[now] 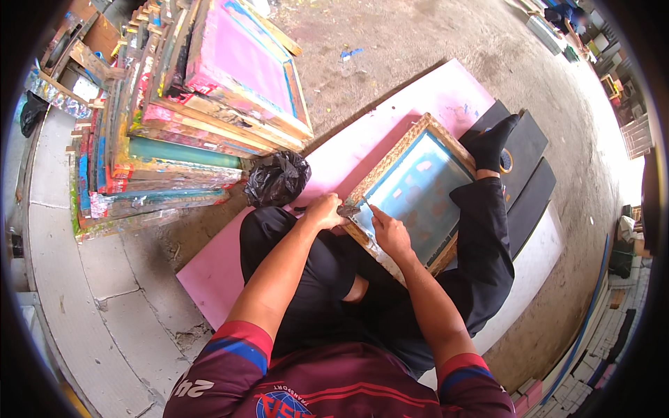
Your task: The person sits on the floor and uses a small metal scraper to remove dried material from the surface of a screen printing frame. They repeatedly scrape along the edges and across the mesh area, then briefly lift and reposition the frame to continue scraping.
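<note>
A wooden screen-printing frame (398, 155) with blue-edged, pale mesh (418, 188) lies tilted between my legs. My left hand (323, 212) is closed around a dark-handled tool with a grey head (348, 210), which touches the frame's left side; its exact kind is hard to make out. Just inside that side, my right hand (392, 235) is closed, thumb and index finger together over the mesh edge. Whatever small thing it pinches, if any, is too small to name. My right forearm crosses the frame's near corner.
A pink board (223, 279) lies under me. Stacked paint-stained frames (244, 76) stand at the left beside a crumpled black plastic bag (277, 178). Dark flat sheets (529, 184) and a tape roll (506, 161) lie by my right foot. Another person (568, 17) is far right.
</note>
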The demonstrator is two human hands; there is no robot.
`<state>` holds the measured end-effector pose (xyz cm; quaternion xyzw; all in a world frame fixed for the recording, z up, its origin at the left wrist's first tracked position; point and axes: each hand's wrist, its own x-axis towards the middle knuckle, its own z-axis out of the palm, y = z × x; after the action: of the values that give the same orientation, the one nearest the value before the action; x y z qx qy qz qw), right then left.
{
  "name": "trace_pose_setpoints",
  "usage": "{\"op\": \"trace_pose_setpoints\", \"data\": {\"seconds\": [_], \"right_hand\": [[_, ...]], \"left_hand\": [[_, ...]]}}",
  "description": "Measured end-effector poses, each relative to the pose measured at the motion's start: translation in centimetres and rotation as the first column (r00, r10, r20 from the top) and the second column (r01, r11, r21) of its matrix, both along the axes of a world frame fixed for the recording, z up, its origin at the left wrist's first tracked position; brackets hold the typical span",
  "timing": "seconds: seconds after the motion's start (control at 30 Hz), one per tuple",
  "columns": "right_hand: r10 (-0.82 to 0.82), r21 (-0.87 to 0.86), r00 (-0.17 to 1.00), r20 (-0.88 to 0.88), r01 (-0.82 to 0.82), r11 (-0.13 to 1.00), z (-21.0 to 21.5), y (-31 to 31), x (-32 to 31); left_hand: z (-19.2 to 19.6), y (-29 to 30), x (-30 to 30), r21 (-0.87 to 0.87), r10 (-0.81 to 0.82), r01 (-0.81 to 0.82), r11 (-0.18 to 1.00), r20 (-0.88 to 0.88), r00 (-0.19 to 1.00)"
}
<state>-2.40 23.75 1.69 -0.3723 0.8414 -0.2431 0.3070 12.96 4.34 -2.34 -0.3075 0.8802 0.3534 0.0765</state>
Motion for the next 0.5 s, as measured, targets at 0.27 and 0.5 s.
{"op": "trace_pose_setpoints", "data": {"seconds": [0.27,0.5], "right_hand": [[0.039,0.067,0.998,-0.05,-0.035,0.997,1.0,-0.8,0.6],[0.036,0.003,0.999,-0.04,-0.036,0.999,-2.1,-1.2,0.8]], "left_hand": [[0.0,0.0,0.0,-0.009,-0.025,0.026,1.0,0.064,0.998],[-1.0,0.1,-0.2,-0.057,-0.033,0.035,0.998,0.042,0.999]]}}
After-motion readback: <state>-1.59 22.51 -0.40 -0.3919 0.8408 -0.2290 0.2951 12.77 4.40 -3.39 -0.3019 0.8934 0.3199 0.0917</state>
